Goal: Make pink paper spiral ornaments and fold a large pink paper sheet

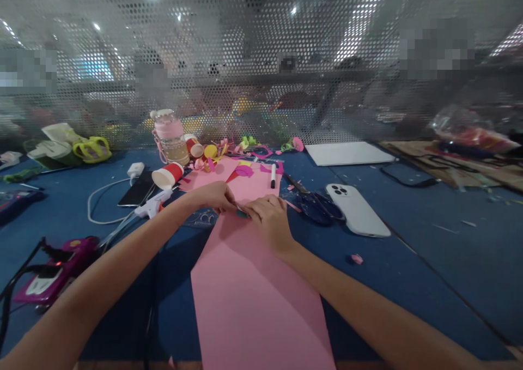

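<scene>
A large sheet of pink paper (257, 288) runs from the table's front edge toward the middle, its left side slanting inward at the far end. At that far end my left hand (218, 196) is closed, fingertips pinched on the paper. My right hand (269, 217) is bent over the same spot, its fingers closed against the left fingertips. A small dark green bit (242, 213) shows beneath the fingers; what it is I cannot tell. Beyond the hands lie more pink paper pieces (257, 187) with a marker (273, 176) on them.
Dark-handled scissors (316, 204) and a white phone (359, 209) lie to the right. On the left are a glue gun (153, 204), black phone (139, 188), red paper cup (174, 173) and purple power strip (59, 272) with cords. A bottle (170, 135) stands before the perforated screen (261, 59).
</scene>
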Available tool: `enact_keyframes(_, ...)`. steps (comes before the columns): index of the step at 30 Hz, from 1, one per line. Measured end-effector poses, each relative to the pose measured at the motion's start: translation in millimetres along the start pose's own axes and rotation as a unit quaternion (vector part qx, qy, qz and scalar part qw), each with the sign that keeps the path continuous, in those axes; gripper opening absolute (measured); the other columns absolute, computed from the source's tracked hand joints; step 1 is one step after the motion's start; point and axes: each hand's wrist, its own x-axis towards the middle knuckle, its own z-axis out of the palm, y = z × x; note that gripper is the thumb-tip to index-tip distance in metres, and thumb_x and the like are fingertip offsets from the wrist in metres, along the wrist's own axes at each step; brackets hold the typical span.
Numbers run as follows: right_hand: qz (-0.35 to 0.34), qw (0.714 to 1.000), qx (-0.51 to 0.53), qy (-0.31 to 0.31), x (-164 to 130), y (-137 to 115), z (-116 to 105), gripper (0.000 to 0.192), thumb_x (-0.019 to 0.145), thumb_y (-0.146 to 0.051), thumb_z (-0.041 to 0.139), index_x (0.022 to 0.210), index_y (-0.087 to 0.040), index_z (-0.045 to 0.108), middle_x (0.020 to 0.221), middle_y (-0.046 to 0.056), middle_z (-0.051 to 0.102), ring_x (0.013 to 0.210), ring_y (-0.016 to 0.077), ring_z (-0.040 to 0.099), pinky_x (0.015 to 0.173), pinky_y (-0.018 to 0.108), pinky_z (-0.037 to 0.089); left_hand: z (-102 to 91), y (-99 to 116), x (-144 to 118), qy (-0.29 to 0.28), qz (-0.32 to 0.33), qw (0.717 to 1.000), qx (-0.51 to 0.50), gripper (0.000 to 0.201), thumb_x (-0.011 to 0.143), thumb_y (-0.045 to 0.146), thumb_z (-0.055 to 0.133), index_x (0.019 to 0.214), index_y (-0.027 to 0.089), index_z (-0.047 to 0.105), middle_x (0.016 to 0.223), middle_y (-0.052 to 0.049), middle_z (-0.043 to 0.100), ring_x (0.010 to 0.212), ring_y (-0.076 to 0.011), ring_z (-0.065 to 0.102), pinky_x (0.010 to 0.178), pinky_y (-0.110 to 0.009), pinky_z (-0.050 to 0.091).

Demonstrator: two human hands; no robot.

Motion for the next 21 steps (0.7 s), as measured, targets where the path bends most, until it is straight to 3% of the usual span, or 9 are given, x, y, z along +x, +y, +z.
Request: enact_keyframes(21, -0.101, 0.992, -0.02, 0.069, 1.2, -5.8, -8.2, 0.015, 0.083, -0.019, 0.051, 0.071, -0.021, 0.06, 0.063, -0.003, 0.063, 0.072, 0.0158, 0.046, 0.078, 0.032, 0.027, -0.9, 5.6, -2.3, -0.043, -0.041, 0.998, -0.014, 0.006, 0.048, 0.015, 0.067, 0.054, 0.014, 0.064, 0.044, 0.005, 0.053, 0.048, -0.0067, 0.048, 0.055, -0.02, 0.044)
